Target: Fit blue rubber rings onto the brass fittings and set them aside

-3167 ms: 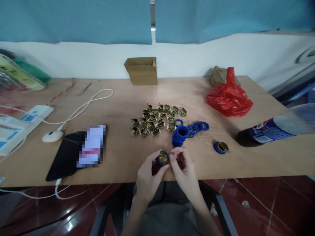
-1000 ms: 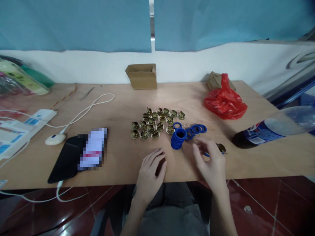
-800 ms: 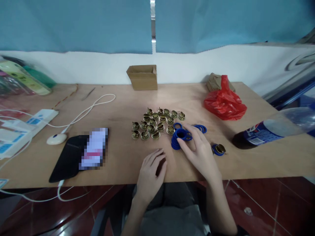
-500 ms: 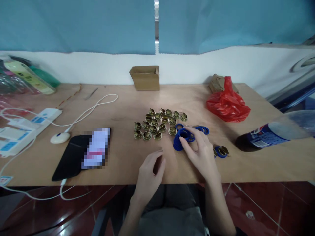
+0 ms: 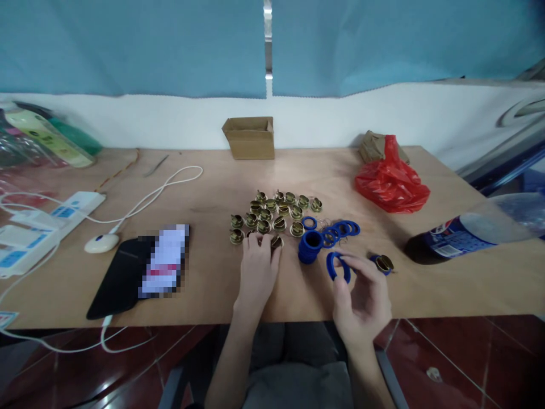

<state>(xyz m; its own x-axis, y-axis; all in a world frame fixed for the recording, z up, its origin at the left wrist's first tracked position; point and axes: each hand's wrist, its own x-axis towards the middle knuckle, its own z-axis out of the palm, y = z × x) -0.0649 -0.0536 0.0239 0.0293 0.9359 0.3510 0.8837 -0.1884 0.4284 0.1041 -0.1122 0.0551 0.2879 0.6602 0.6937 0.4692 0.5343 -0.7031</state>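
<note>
Between the thumb and fingers of my right hand is a blue ring, raised a little off the table and tilted. My left hand reaches to the near edge of a group of brass-coloured round metal pieces. Its fingers close on one metal piece, partly hidden by them. A stack of blue rings stands between my hands, with several loose blue rings lying behind it. Right of my right hand lies a metal piece with a blue ring around its base.
A cola bottle lies at the right, near a red plastic bag. An open cardboard box stands by the wall. Leftward are a phone, a black flat device, white cables and a power strip.
My right hand has lifted a blue ring away from the stack and moved toward me and right. My left hand has moved forward from the table's near side to the metal pieces.
</note>
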